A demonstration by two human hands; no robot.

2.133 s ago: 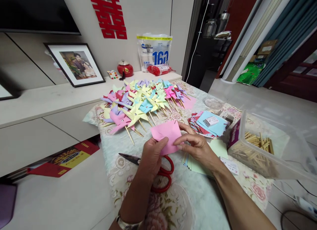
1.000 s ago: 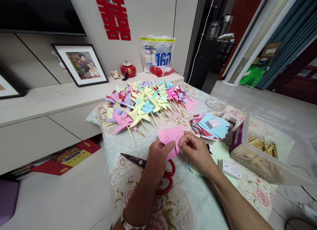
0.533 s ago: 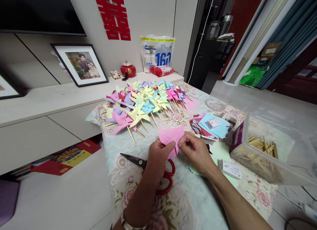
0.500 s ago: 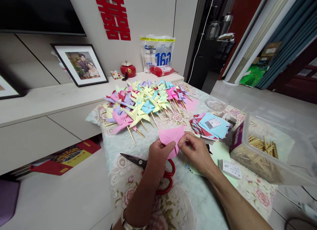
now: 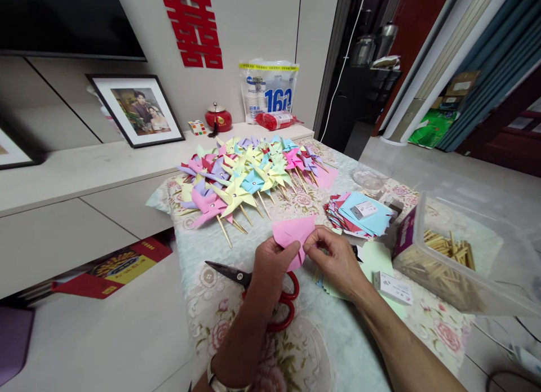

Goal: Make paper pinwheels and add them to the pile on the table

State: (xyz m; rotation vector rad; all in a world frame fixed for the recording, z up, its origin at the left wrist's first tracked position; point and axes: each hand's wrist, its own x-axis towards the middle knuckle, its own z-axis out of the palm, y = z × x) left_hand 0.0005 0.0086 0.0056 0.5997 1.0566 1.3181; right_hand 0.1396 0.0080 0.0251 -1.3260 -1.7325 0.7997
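Note:
A piece of pink paper (image 5: 295, 228), slit and partly folded in toward its middle, is held up over the table between both hands. My left hand (image 5: 273, 259) grips its left and lower side, thumb pressed on the front. On the right edge, my right hand (image 5: 336, 257) pinches the paper with thumb and forefinger; anything small between those fingertips is hidden. Below my left wrist lie scissors (image 5: 287, 316) with red handles and dark blades, partly covered by the forearm. Just beyond the hands are many finished paper pinwheels (image 5: 234, 195) on wooden sticks.
Right of my hands lie a stack of coloured paper (image 5: 344, 212) with a small box (image 5: 363, 210) on it, pale green sheets (image 5: 376, 257) and another small box (image 5: 392, 288). A clear plastic tub (image 5: 448, 285) of wooden sticks stands at the table's right edge.
The pink paper's left edge has shifted very slightly to the right. Both hands keep nearly the same place and hold.

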